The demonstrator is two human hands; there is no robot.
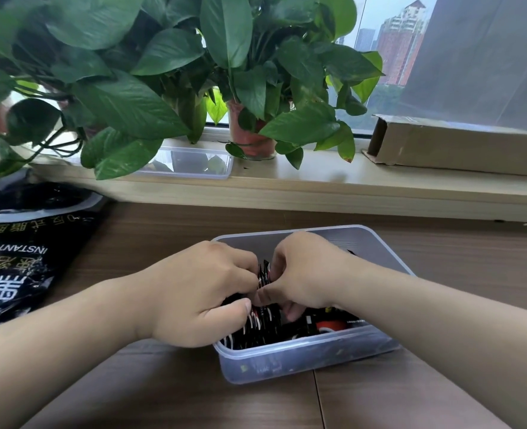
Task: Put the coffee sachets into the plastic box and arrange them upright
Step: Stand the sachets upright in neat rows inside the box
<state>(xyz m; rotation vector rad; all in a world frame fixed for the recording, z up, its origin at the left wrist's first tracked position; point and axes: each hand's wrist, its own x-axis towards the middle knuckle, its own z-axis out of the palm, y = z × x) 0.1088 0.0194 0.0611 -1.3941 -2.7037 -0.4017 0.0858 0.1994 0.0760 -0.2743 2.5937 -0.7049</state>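
Note:
A clear plastic box (287,360) stands on the wooden table in front of me. Inside it are several black coffee sachets (263,328) with red and white print, many standing on edge, one lying flat at the right. Both hands are inside the box. My left hand (200,295) has its fingers curled round the upright stack from the left. My right hand (302,270) pinches the tops of the same sachets from the right. The hands hide most of the stack.
A large black instant-coffee bag (17,261) lies open at the left. The box's clear lid (191,164) rests on the wooden windowsill, under potted plants (249,137). A long cardboard box (460,147) lies on the sill at the right.

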